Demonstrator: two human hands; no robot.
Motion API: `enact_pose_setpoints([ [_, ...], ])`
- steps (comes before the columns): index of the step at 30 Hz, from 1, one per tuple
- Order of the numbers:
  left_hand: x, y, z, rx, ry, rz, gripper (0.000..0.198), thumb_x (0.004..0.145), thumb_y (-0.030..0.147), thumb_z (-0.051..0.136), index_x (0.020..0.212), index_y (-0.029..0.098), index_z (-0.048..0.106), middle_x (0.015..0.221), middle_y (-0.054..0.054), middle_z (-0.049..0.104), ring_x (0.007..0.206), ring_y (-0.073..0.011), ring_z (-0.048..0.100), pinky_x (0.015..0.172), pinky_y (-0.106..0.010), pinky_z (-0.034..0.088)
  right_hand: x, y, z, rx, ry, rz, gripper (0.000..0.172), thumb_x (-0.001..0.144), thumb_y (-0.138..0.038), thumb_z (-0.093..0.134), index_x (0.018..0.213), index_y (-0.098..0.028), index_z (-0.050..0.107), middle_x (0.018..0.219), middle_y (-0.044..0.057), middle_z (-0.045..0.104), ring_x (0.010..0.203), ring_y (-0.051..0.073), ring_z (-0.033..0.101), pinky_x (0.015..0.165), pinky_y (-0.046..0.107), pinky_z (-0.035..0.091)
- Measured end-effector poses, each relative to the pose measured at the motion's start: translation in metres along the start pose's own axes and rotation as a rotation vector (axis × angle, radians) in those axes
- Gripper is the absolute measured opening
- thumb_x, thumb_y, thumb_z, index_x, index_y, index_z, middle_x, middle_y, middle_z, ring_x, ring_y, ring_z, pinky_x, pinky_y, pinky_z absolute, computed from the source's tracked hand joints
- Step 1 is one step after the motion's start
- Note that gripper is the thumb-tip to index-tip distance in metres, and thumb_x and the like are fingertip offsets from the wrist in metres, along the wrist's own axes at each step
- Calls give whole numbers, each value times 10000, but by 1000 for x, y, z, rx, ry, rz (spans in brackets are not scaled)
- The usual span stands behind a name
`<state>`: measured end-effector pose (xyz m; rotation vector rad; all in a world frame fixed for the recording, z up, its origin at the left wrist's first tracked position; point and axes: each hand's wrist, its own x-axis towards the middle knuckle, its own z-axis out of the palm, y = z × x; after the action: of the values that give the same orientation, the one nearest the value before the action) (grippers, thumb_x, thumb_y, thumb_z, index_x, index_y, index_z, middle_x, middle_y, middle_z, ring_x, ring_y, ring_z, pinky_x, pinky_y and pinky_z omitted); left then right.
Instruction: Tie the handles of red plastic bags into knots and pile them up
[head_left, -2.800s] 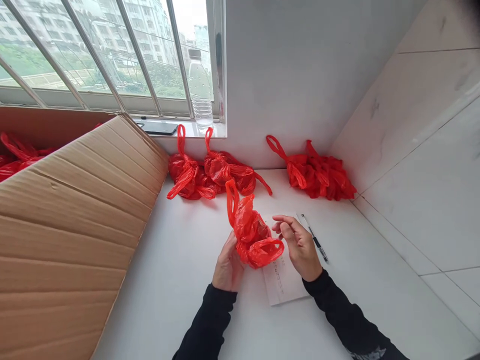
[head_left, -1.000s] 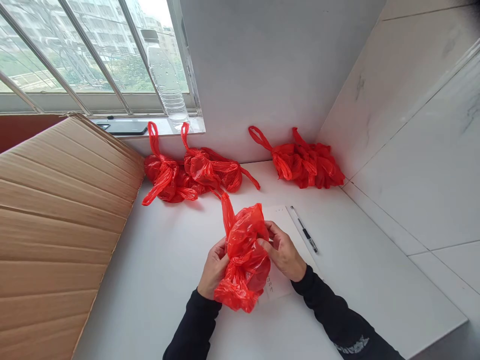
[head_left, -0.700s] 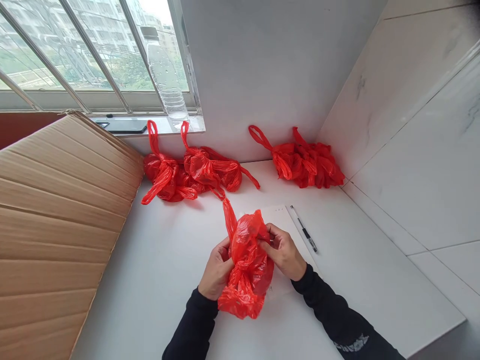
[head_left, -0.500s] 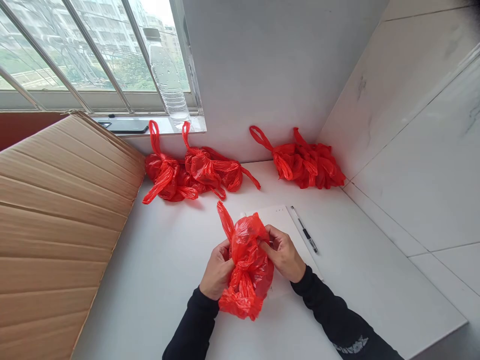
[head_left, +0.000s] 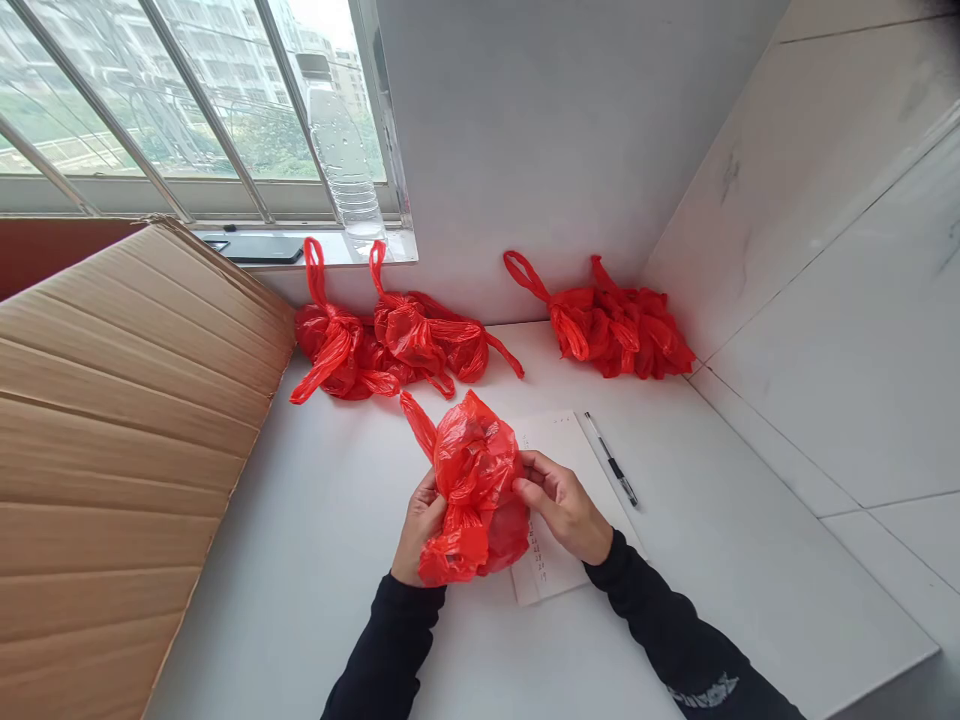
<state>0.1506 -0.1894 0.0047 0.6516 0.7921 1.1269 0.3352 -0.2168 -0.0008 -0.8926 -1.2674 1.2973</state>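
Note:
A knotted red plastic bag (head_left: 480, 470) is held up between both hands over the white tabletop, one loop handle pointing up to the left. My left hand (head_left: 420, 525) grips its left side, its fingertips partly hidden behind the plastic. On the right side, my right hand (head_left: 562, 505) pinches the bag's edge between thumb and fingers. What the bag contains cannot be made out. Below and to the right lies a notebook (head_left: 574, 480), partly covered by the bag and my right hand. A black-and-clear pen (head_left: 611, 460) rests along the notebook's right side.
Tied red bags (head_left: 427, 345) lie against the back wall at left, with another group of red bags (head_left: 619, 330) in the right corner. A cardboard box (head_left: 127, 450) takes up the left side. On the windowsill are a water bottle (head_left: 345, 160) and a phone (head_left: 262, 249).
The bag has shifted left and slightly up, tilting as it turned in my hands. More of the notebook now shows. Both hands still hold the bag.

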Motion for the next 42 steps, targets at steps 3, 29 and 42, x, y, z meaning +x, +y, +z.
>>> enact_pose_setpoints([
  [3, -1, 0, 1, -10, -7, -10, 359, 609, 292, 904, 918, 198, 748, 763, -44, 767, 658, -220, 719, 664, -311, 592, 0, 6, -3, -26, 24, -4, 292, 915, -436, 634, 1126, -234, 651, 1043, 62, 690, 907, 212, 633, 797, 323, 543],
  [29, -9, -13, 10, 312, -145, 106, 521, 736, 325, 823, 1175, 189, 577, 1222, -124, 678, 1166, -311, 626, 976, -386, 500, 0, 6, -6, -61, 123, -23, 277, 914, -453, 663, 1044, -209, 667, 890, 18, 644, 761, 169, 572, 721, 275, 481],
  [42, -5, -11, 9, 253, -121, 121, 621, 606, 219, 895, 1149, 178, 597, 1160, -119, 702, 1163, -329, 628, 971, -389, 505, 2, 7, -8, -89, 78, -42, 363, 945, -459, 618, 1219, -220, 616, 1092, 70, 683, 913, 205, 637, 770, 302, 514],
])
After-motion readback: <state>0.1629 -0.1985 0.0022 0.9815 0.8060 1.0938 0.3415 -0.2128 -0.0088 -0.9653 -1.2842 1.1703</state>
